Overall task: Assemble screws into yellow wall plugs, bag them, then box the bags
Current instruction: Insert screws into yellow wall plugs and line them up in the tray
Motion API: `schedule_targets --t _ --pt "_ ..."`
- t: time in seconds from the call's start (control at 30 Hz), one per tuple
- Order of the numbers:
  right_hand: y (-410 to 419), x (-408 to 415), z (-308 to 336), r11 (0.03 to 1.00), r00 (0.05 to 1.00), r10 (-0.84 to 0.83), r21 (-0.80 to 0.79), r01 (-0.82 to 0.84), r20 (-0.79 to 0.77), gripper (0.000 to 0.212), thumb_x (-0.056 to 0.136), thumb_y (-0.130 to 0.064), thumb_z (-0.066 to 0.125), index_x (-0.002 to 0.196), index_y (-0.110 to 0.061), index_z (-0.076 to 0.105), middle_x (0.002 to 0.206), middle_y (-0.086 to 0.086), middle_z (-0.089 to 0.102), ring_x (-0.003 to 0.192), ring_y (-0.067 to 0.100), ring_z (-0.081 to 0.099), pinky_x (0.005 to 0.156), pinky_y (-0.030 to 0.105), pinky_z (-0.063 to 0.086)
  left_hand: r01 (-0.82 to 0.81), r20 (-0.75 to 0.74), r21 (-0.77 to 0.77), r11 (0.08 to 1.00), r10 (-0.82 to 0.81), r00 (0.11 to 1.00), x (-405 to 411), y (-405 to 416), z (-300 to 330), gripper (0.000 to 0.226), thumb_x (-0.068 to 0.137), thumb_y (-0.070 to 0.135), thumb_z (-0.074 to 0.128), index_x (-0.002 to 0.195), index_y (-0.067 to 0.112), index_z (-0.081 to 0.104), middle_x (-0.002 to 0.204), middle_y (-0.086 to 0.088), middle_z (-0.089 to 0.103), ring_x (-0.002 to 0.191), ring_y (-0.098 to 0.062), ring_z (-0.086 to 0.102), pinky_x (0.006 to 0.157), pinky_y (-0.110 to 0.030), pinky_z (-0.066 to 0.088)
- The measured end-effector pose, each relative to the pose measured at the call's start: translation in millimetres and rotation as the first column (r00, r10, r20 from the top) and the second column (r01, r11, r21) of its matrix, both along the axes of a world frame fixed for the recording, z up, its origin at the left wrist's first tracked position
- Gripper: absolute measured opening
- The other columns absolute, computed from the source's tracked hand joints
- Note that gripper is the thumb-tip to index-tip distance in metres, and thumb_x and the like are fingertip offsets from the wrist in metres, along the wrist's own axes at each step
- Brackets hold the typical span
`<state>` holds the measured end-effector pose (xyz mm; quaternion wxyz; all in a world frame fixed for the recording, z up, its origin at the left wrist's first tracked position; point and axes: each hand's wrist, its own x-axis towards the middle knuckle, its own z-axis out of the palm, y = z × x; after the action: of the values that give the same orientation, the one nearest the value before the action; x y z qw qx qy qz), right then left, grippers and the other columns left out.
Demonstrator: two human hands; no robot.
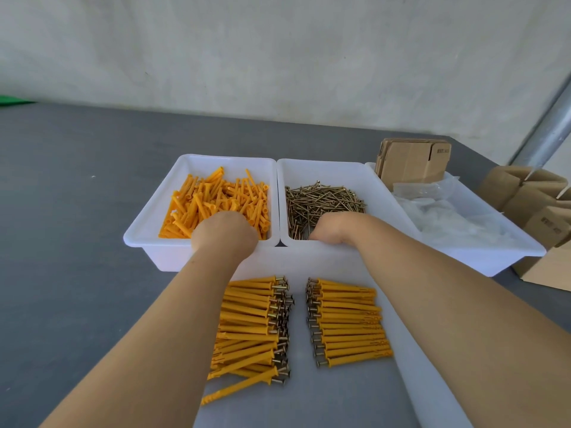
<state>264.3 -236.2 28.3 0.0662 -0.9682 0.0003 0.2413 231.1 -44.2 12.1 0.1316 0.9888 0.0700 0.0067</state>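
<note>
Yellow wall plugs [216, 205] fill the left one of three white bins lined up across a grey table [77, 211], and the left hand [224, 231] reaches down into that heap at its near edge; its fingers are buried among the plugs and turned away from the camera, so I cannot tell whether they are spread or pinching anything. Just to the right, touching the first bin's [139, 239] side, stands a second bin [340, 168] holding a tangle of brownish screws [321, 202]. The right hand [332, 228] dips into the near part of that pile with its fingers curled downward and hidden below the knuckles, and what they hold, if anything, cannot be seen. Further right, a third bin [494, 257] carries crumpled clear plastic bags [457, 217], with a stack of flat folded cardboard boxes [414, 162] leaning at its far end. More cardboard boxes [540, 217], some opened up, sit on the table near the right edge, beside a slanted metal pole [553, 118]. Nearer the person, between the two forearms, a white tray [401, 350] lies on the table with two heaps of finished pieces, each a yellow plug with a screw pushed in. The left heap [247, 322] lies with its screw heads pointing right, the right heap [349, 322] with its heads pointing left, so the heads face each other across a narrow bare strip. A pale concrete wall [278, 57] rises behind the table.
</note>
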Motion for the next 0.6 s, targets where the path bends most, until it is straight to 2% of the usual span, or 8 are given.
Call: schedule_targets --t 0.07,0.13,0.2,0.27,0.37,0.43,0.5,0.6 --pt "-2 -1 -2 0.992 0.994 -0.086 0.102 0.079 0.063 0.019 0.093 -0.027 0.061 0.093 -0.009 0.065 0.089 0.002 0.058 0.082 0.02 0.056 0.07 0.03 0.046 -0.024 0.083 -0.055 0.998 0.029 0.996 1 3 -1 0.03 0.092 0.016 0.052 0.062 0.012 0.051 0.061 -0.001 0.047 0.052 -0.016 0.043 0.044 -0.025 0.031" --pt "-6 -3 -3 0.931 0.963 -0.245 0.304 0.201 0.112 0.022 0.082 -0.03 0.075 0.087 -0.008 0.07 0.087 0.005 0.067 0.074 0.019 0.062 0.064 0.028 0.048 -0.045 0.157 -0.114 0.992 0.062 0.986 0 6 0 0.019 0.088 0.012 0.059 0.069 0.01 0.062 0.063 -0.002 0.054 0.054 -0.016 0.047 0.043 -0.023 0.034" --pt "-12 -6 -1 0.849 0.934 -0.333 0.472 0.237 0.13 0.027 0.076 -0.035 0.084 0.085 -0.01 0.077 0.079 0.001 0.072 0.072 0.016 0.066 0.064 0.028 0.05 -0.026 0.226 -0.17 0.985 0.065 0.972 0 6 3 0.009 0.088 0.01 0.063 0.085 0.013 0.07 0.082 -0.005 0.066 0.07 -0.021 0.059 0.053 -0.026 0.046" --pt "-17 -10 1 0.79 0.931 -0.346 0.572 0.22 0.119 0.024 0.074 -0.033 0.086 0.087 -0.013 0.08 0.081 0.001 0.075 0.077 0.017 0.069 0.071 0.032 0.056 0.009 0.326 -0.23 0.973 0.068 0.943 -1 6 4 0.018 0.091 0.011 0.064 0.106 0.014 0.074 0.102 -0.008 0.072 0.087 -0.027 0.066 0.068 -0.033 0.055" --pt "-23 -17 5 0.677 0.931 -0.347 0.718 0.164 0.115 0.016 0.078 -0.021 0.085 0.091 -0.025 0.078 0.097 0.001 0.075 0.083 0.013 0.069 0.072 0.027 0.058 0.149 0.519 -0.323 0.935 0.043 0.854 -5 3 6 0.022 0.093 0.018 0.066 0.113 0.015 0.074 0.103 -0.007 0.074 0.084 -0.026 0.068 0.073 -0.038 0.058" --pt "-26 -27 9 0.599 0.935 -0.33 0.795 0.098 0.134 0.022 0.082 -0.015 0.081 0.094 -0.032 0.074 0.102 -0.004 0.073 0.092 0.011 0.068 0.072 0.023 0.054 0.278 0.652 -0.301 0.912 -0.016 0.758 -8 -1 8 0.02 0.092 0.018 0.068 0.11 0.013 0.075 0.096 -0.006 0.075 0.081 -0.023 0.067 0.071 -0.035 0.055" --pt "-24 -40 10 0.479 0.933 -0.328 0.877 0.032 0.145 0.028 0.087 -0.004 0.073 0.097 -0.031 0.072 0.098 -0.006 0.075 0.093 0.011 0.072 0.07 0.02 0.055 0.382 0.761 -0.245 0.891 -0.068 0.645 -12 -6 12 0.018 0.091 0.014 0.069 0.107 0.009 0.076 0.088 -0.007 0.073 0.077 -0.024 0.065 0.066 -0.034 0.052" --pt "-22 -58 4 0.253 0.907 -0.4 0.967 -0.03 0.132 0.032 0.093 0.008 0.058 0.1 -0.019 0.073 0.092 -0.001 0.077 0.087 0.017 0.076 0.064 0.021 0.057 0.476 0.808 -0.211 0.854 -0.121 0.577 -19 -16 17 0.02 0.094 0.012 0.066 0.111 0.008 0.075 0.085 -0.007 0.071 0.075 -0.023 0.062 0.064 -0.036 0.05"
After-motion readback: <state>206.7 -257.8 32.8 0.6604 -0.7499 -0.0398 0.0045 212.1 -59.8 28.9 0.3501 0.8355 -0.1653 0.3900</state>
